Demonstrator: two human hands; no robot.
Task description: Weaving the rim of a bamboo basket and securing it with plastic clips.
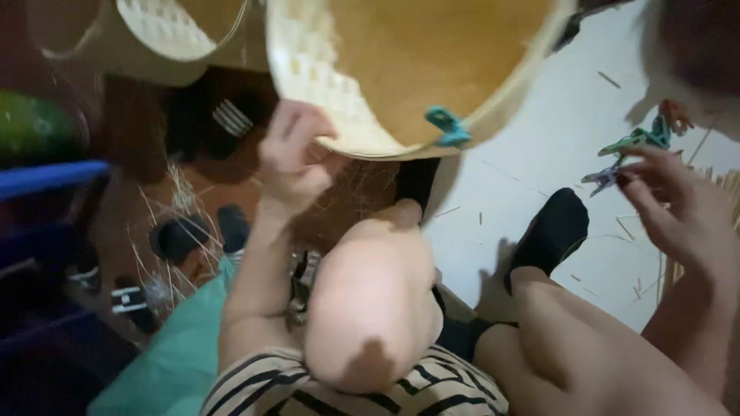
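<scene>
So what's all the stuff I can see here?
Woven bamboo basket: one, tan, top centre, gripped at its rim.
Clip on basket rim: one, teal.
Second basket: one, pale, top left.
Loose clips: a few, green, purple and orange, on the white floor at right.
Bamboo slivers: scattered, tan, on the floor.
Socks: black, on the feet.
Left hand: holds the basket rim.
Right hand: reaching at the loose clips.

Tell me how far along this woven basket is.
Done: the basket has its round woven shape, with a teal clip on its rim. In hand: the left hand grips the rim; the right hand reaches the clips on the floor. Left: the rim's clipped stretch looks unfinished.
</scene>
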